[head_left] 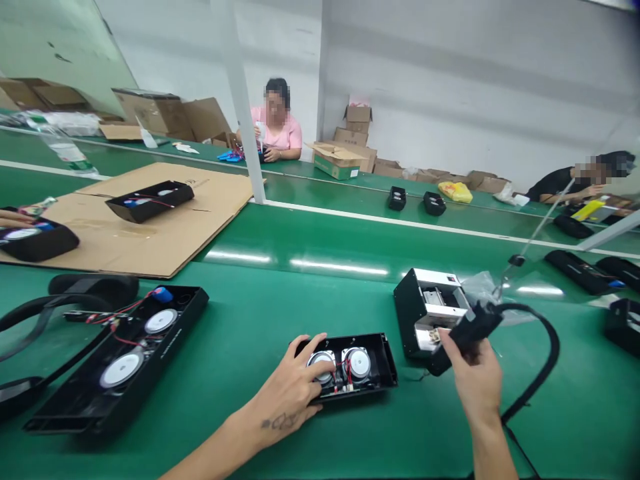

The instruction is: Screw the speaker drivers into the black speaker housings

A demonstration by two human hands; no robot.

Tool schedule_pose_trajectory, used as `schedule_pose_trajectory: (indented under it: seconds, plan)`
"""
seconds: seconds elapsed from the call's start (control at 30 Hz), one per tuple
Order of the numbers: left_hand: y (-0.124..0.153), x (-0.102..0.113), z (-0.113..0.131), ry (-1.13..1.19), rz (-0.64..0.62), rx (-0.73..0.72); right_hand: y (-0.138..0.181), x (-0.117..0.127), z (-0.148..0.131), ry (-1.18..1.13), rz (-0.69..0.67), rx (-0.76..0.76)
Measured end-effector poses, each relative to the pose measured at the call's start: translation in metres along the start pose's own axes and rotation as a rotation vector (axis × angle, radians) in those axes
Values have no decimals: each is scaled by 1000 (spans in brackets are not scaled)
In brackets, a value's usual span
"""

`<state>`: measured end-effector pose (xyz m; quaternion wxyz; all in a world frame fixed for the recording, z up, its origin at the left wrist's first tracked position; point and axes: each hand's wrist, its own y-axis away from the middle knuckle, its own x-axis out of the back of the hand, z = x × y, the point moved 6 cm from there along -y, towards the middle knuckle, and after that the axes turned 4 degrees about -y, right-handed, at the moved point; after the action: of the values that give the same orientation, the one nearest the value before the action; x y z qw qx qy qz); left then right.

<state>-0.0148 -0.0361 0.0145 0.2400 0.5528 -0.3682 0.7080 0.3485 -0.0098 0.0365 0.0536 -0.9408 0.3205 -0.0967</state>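
My left hand point(295, 380) grips a black speaker housing point(383, 363) lying open side up on the green bench. Its fingers reach over the near edge and one of the two round speaker drivers. Thin red and black wires run between the drivers. In my right hand point(477, 377) is a black electric screwdriver point(470, 337), held at a slant, with a thick cable curving off to the right. The screwdriver's lower end points down beside the front of a black and white screw feeder point(430, 313). My fingers are closed around the tool, and its bit is hard to make out.
A longer open speaker housing point(165, 353) and a black headset-like band point(95, 287) lie at left. Behind them, cardboard point(150, 227) carries another housing point(150, 200). A white post point(243, 107) rises beyond. Two people work across the line; another person's hand point(13, 219) shows at far left.
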Motion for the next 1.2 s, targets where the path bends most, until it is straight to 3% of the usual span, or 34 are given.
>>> schedule_pose_trajectory:
  seconds: [0.2,0.37,0.47,0.57,0.77,1.03,1.2]
  plan:
    - [5,-12,-8,26,51,31,15,-12,-10,-348,-77,54]
    - [-3,-12,-11,63,66,5,-10,20,-71,-536,154,285]
    - [-14,-14,-10,74,24,-3,-25,19,-89,-436,215,383]
    - [-20,-18,-9,98,-7,10,-35,3,-81,-284,138,342]
    - [-21,-15,-7,107,4,2,-43,-9,-61,-265,-27,287]
    - [-21,-19,-10,139,-11,35,-33,15,-89,-431,-36,359]
    - [-21,-23,-12,142,11,35,-37,11,-80,-360,58,335]
